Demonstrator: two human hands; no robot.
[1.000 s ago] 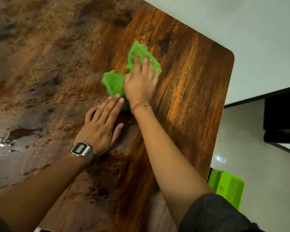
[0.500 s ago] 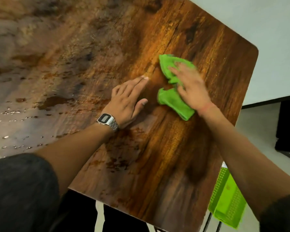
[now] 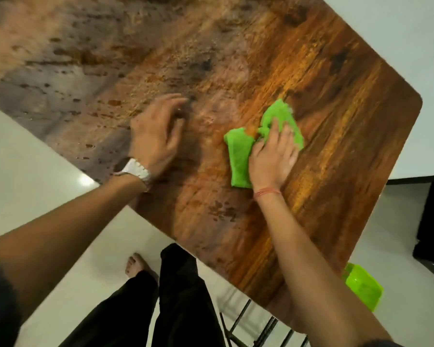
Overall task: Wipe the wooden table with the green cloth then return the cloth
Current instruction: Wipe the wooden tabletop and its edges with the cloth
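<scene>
The green cloth (image 3: 241,156) lies crumpled on the wooden desk (image 3: 348,101), toward the desk's right-hand part at about 2 o'clock from the person's stance, with the right hand (image 3: 273,161) flat on top of it, fingers spread and pressing down rather than pinching. It looks soft, light and limp, bunched into two lobes with a gap of bare wood between them, so it will likely fold and drag under the palm instead of sliding as one piece; a flat palm over the thick middle suits wiping, while lifting it later would best be done by gathering the bunched folds near the centre, since a corner pinch would let the rest dangle. If it has soaked up water it may be a little heavier and cling to the wood. The left hand (image 3: 158,139) rests open on the desk at about 9 o'clock from the cloth, well apart from it, fingers loosely spread and blurred; a wristwatch (image 3: 138,171) sits on that wrist. Dark wet blotches (image 3: 68,93) remain at roughly 10 o'clock, unwiped. Nothing on the desk stands in the way of the cloth. A green plastic basket (image 3: 363,289) shows below the desk edge at 5 o'clock, probably where the cloth belongs.
</scene>
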